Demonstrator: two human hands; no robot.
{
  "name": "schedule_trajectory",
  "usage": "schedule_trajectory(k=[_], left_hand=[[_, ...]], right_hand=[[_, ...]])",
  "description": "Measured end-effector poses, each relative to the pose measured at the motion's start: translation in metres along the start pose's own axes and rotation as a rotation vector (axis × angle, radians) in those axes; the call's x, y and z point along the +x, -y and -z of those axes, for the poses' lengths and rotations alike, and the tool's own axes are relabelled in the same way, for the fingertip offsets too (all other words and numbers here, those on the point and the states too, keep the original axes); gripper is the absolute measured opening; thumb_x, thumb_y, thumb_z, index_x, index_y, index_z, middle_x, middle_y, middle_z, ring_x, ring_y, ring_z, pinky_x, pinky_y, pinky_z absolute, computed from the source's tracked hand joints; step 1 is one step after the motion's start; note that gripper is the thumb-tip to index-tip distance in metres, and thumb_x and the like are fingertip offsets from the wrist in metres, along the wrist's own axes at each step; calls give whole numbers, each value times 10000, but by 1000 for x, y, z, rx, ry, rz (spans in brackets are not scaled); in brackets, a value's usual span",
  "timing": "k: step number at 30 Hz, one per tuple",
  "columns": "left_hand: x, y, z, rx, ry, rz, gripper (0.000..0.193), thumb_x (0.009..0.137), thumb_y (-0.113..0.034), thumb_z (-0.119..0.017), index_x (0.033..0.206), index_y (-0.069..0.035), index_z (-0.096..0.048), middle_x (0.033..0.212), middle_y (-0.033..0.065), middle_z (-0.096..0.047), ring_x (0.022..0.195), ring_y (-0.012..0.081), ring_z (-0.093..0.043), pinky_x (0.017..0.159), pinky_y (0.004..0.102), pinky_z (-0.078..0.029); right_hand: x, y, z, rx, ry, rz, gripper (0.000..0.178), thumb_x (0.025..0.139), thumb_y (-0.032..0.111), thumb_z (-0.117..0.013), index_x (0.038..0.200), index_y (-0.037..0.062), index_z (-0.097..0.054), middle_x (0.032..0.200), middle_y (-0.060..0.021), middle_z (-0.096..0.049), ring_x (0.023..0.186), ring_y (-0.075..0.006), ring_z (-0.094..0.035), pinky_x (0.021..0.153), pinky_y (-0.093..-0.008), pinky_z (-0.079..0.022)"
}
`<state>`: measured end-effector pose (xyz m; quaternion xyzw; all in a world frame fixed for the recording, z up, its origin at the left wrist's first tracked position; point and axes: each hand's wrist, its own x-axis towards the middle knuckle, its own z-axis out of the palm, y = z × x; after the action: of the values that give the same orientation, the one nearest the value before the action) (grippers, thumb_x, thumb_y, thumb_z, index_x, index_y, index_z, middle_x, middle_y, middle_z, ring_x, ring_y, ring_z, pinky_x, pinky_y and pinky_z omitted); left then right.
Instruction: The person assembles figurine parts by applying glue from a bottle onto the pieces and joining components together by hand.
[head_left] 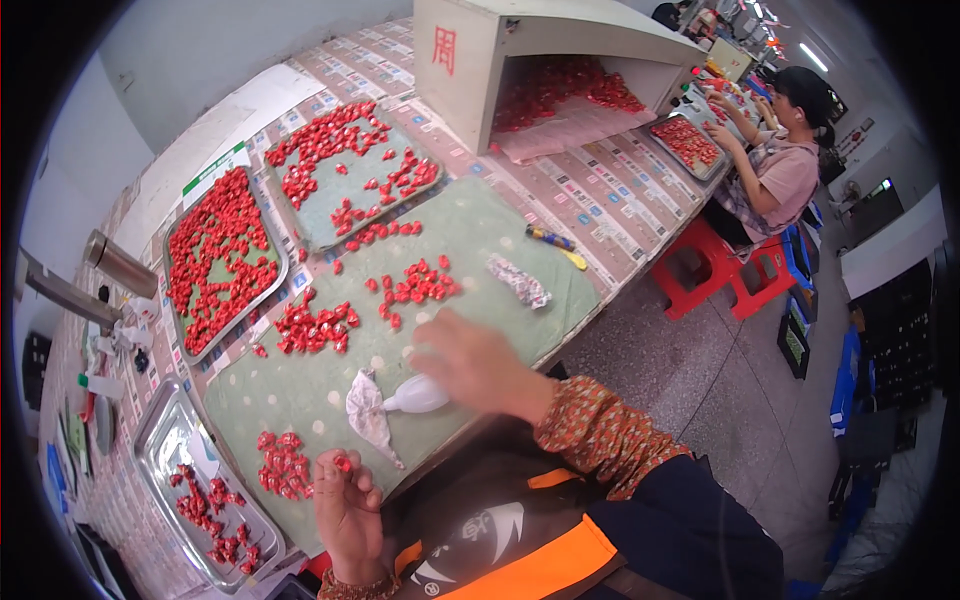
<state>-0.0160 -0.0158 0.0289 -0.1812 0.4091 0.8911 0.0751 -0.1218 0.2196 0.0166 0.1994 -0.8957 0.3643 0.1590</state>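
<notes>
My left hand [350, 505] pinches a small red piece [343, 464], shiny and rounded, between thumb and fingertips at the near edge of the green mat [470, 230]. My right hand [475, 365] is smeared by motion just above a translucent white squeeze bottle [418, 395] lying on its side; whether its fingers hold anything is unclear. Touching the bottle's tip is a crumpled white cloth [368, 412]. Beside my left hand sits a pile of red pieces [284, 466]. Farther off on the mat lie two looser heaps, one left [316, 324] and one right [418, 284].
Metal trays of red pieces stand at the left [284, 262], back [335, 205] and near left [172, 428]. Toward the right lie a crumpled cloth roll [520, 282] and a yellow-and-blue tool [556, 245]. Behind is a beige box [455, 80]; a co-worker [775, 175] sits far right near red stools [695, 265].
</notes>
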Motion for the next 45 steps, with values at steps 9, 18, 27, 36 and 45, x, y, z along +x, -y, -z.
schedule_trajectory(k=[9,18,27,36,45], left_hand=[[7,-3,-14,-8,49,74,203,995,-272,-523,1120,-112,-510,979,22,-494,761,84,-464,578,195,-388],[9,-9,-18,5,107,113,211,1004,-285,-511,1086,-91,-492,959,30,-503,755,82,-484,577,208,-426],[10,-9,-18,11,102,132,205,1008,-273,-505,1078,-81,-496,955,30,-515,750,80,-489,576,208,-429],[9,-6,-16,30,87,140,220,1010,-286,-499,1073,-75,-495,945,27,-519,747,79,-487,571,209,-425],[7,-4,-15,11,78,168,224,1011,-284,-498,1084,-72,-496,956,29,-507,750,83,-477,580,211,-419]], right_hand=[[28,-52,35,39,-180,-131,81,827,28,-643,874,38,-578,818,-111,-581,729,-274,-616,636,-369,-481],[31,-54,31,-193,-71,-98,113,803,9,-641,892,59,-593,835,-89,-568,761,-285,-601,652,-378,-474],[32,-50,21,-359,-19,59,103,814,52,-644,911,69,-614,868,-82,-563,827,-276,-583,684,-393,-493],[37,-56,21,-389,178,-119,153,811,72,-624,932,47,-534,867,-138,-558,858,-348,-570,752,-461,-460],[33,-33,25,2,253,-435,215,773,37,-618,942,35,-486,800,-154,-563,777,-307,-595,681,-412,-461]])
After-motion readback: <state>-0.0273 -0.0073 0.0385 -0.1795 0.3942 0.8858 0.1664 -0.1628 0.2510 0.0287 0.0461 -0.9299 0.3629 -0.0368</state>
